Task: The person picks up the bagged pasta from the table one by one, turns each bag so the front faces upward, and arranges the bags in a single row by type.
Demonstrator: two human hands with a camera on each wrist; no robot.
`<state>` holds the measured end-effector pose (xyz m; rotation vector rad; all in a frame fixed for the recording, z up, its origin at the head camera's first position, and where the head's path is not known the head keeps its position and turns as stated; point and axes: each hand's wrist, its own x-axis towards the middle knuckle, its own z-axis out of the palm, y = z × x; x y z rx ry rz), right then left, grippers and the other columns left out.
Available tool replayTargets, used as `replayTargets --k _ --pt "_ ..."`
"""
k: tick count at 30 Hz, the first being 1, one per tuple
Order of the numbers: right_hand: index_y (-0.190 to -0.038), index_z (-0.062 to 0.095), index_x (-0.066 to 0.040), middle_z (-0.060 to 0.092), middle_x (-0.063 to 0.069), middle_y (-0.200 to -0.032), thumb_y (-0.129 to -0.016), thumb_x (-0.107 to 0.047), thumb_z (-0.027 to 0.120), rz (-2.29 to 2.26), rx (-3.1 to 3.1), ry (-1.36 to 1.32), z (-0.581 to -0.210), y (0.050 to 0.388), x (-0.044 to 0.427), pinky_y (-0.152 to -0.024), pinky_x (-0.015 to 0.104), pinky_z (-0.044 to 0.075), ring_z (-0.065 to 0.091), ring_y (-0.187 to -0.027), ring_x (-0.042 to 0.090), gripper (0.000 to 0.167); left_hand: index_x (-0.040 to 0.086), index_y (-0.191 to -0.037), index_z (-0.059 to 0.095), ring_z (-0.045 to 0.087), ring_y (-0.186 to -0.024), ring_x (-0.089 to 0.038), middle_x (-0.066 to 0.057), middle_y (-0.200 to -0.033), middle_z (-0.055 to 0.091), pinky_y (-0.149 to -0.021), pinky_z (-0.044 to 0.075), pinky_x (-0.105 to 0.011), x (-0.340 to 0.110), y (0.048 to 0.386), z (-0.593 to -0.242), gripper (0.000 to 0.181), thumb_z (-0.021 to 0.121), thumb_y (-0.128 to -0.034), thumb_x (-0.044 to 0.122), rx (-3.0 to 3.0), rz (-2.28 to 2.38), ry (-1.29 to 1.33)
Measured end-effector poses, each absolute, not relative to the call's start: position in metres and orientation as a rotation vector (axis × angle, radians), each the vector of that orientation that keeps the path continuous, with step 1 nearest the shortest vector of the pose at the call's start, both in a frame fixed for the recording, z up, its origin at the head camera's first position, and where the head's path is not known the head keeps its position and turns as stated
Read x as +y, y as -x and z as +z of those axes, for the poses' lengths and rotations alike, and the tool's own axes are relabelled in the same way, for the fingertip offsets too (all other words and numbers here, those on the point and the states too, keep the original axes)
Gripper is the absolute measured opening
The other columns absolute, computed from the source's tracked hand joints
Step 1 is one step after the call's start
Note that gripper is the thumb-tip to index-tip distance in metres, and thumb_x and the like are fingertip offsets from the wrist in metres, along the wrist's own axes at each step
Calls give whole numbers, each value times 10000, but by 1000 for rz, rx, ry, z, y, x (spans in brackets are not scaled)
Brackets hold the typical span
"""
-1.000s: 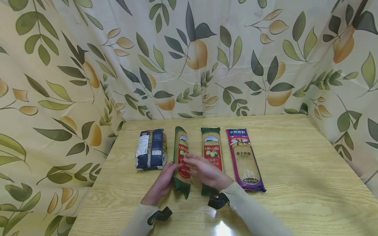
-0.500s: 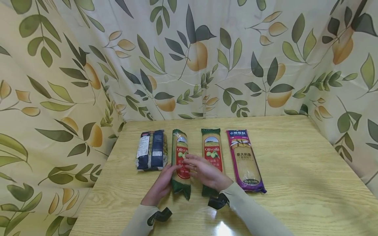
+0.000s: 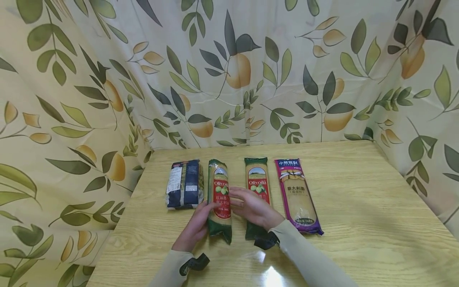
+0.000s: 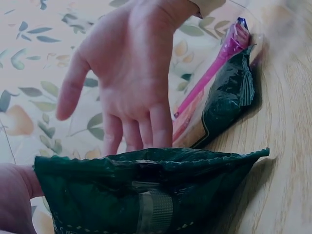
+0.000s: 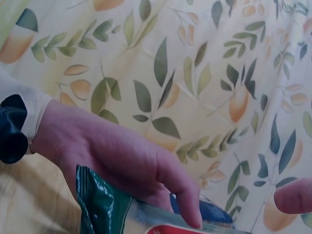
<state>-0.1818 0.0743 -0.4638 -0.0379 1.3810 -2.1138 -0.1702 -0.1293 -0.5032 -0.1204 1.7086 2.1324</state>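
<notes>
From where I stand, the bench [image 3: 365, 191] carries a row of pasta packs along its far edge. The purple pack [image 3: 300, 195] ends the row, well clear of the right edge. Beside it lies the second green pack [image 3: 256, 179]. The held green pack [image 3: 220, 189] is nearer the left edge than the right. Change: over the last second it rolls about its long axis; its front, narrow earlier, now shows almost full width. It remains tilted, so the turning appears advanced but incomplete. The blue bag [image 3: 183, 185] is toward the far left corner, unmoved.

Left hand [image 3: 196, 225]: grip clamped on the held green pack, thumb over its front. Right hand [image 3: 254, 207]: grip apart, fingers extended beside the pack's right side; fingertip contact cannot be told.
</notes>
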Motion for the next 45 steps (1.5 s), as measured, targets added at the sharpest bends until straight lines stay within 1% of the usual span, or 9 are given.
replayTargets --k 4,11,17,19,24,28,34,40,45 --pt "-1584 217 19 293 221 -1608 -1077 -251 464 -2116 1395 -8 -467 182 76 -1275 582 238 324 -1489 409 625 -31 -1498 398 658 -1070 -163 -93 -1260 660 -961 552 -337 -129 169 -504 564 581 -1002 166 1679 2157 132" --pt "-1557 278 6 458 137 -1467 -1077 -256 473 -2109 1407 -19 -470 184 77 -1180 498 390 471 -1316 289 581 -31 -1485 420 699 -1075 -174 -105 -1271 672 -977 587 -362 -128 165 -498 593 641 -968 161 1660 2150 164" --pt "-1590 216 10 413 198 -1518 -1087 -243 441 -2110 1419 -30 -473 185 78 -1214 543 357 466 -1338 309 606 -12 -1511 391 696 -1075 -160 -93 -1286 660 -966 590 -338 -126 163 -494 602 626 -987 167 1639 2166 185" --pt "-1574 255 10 400 222 -1550 -1085 -248 445 -2106 1430 -38 -474 184 78 -1209 551 363 466 -1352 322 585 -3 -1509 394 702 -1053 -151 -81 -1266 661 -940 599 -315 -126 162 -493 594 622 -992 183 1641 2168 199" --pt "-1460 423 -15 468 205 -1499 -1076 -271 463 -2094 1389 -28 -477 184 76 -1101 502 465 518 -1277 304 463 -5 -1489 407 711 -1038 -141 -66 -1237 672 -922 604 -287 -124 161 -491 587 638 -981 177 1615 2199 224" --pt "-1477 404 -16 476 191 -1493 -1087 -268 437 -2081 1326 21 -481 184 75 -1053 467 516 549 -1257 300 465 -30 -1485 403 696 -1073 -149 -61 -1231 676 -954 594 -297 -121 159 -490 575 624 -983 143 1561 2235 207" --pt "-1571 259 24 391 213 -1572 -1100 -217 408 -2120 1198 28 -485 185 74 -1180 535 437 526 -1370 326 550 -47 -1498 389 676 -1101 -130 -31 -1228 654 -974 581 -277 -119 156 -489 543 552 -1019 150 1507 2238 127" --pt "-1574 240 52 467 175 -1497 -1090 -138 410 -2125 1184 58 -485 187 74 -1202 545 404 611 -1253 233 547 -41 -1490 390 676 -1063 -108 12 -1172 659 -954 569 -260 -122 156 -491 524 517 -1037 189 1518 2191 116" --pt "-1607 165 29 339 259 -1608 -1086 -61 377 -2136 1177 65 -482 187 73 -1226 557 360 465 -1442 392 570 -19 -1507 386 664 -1075 -106 -9 -1219 667 -966 547 -262 -124 156 -493 574 550 -1023 243 1591 2100 80"
